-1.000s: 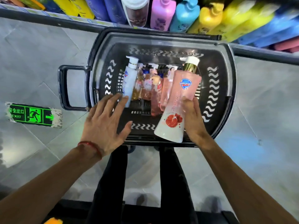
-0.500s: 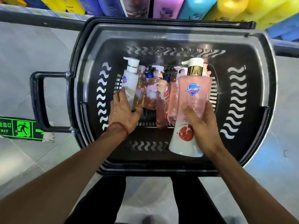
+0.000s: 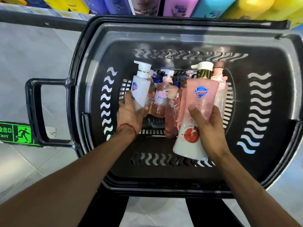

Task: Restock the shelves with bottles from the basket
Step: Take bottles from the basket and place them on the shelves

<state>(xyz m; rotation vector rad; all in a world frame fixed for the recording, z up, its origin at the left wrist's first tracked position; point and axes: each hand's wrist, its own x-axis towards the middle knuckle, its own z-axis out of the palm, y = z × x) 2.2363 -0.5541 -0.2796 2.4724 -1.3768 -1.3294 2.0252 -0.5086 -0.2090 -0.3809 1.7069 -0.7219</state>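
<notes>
Head view: lift straight clear of the basket, left hand gripping white bottle, right hand clasping pink bottle.

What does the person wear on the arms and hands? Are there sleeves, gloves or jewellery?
Both forearms are bare as far as the picture shows: no sleeves and no gloves. The left hand has a thin red string bracelet round its wrist. The right hand shows no bracelet, watch or ring.
</notes>
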